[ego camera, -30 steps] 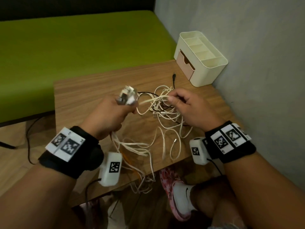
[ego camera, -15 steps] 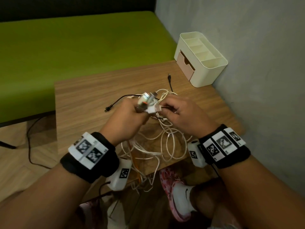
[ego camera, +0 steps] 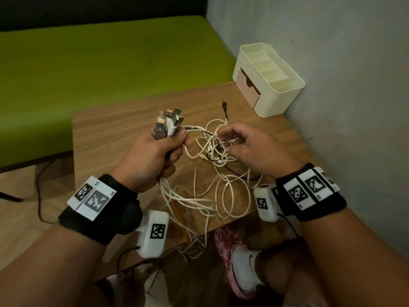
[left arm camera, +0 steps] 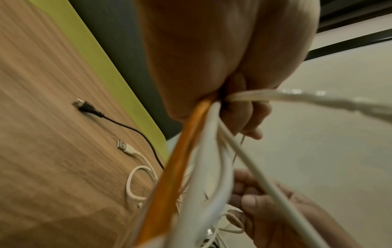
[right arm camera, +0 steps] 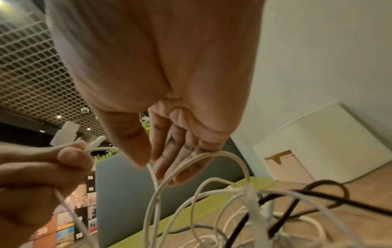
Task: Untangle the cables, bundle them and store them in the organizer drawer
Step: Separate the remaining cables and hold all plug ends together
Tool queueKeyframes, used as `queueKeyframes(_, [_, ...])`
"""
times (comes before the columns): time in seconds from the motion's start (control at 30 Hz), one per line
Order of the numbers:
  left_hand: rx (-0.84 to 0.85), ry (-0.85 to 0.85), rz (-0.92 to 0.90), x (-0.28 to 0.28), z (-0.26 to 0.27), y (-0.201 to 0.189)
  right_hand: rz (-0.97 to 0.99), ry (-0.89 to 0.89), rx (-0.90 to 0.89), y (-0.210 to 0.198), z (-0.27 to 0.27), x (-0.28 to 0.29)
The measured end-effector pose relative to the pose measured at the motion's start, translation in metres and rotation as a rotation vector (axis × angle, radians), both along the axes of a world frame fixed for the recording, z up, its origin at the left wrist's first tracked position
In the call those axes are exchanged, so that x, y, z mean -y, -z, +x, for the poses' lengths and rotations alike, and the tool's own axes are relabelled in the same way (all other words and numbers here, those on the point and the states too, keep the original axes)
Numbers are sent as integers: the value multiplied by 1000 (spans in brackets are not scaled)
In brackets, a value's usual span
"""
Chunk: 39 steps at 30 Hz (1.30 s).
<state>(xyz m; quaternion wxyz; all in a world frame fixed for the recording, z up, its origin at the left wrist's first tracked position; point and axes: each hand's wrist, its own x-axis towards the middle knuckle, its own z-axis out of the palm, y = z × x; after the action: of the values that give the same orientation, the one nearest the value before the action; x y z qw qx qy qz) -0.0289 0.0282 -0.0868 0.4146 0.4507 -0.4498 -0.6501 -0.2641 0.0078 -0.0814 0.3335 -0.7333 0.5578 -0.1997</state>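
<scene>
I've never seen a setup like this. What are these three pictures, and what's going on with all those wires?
No machine here: a person wears cameras on the head and both wrists. The head view looks down at a wooden table. The left hand grips a bunch of USB plugs, their cords trailing below. The right hand, fingers relaxed, reaches into the tangled cables, gripping nothing. A cream organizer with a pink drawer, shut, stands by the wall. The other two pictures look along each hand.

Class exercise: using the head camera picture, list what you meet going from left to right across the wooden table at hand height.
Left hand gripping the bunch of USB plugs → tangle of white and black cables → right hand reaching into the tangle → organizer at the table's far right corner.
</scene>
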Motion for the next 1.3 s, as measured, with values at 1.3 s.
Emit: queueKeyframes(1.3, [-58,-354,-208,8,2,-14,-41,65,-289,22,27,-7])
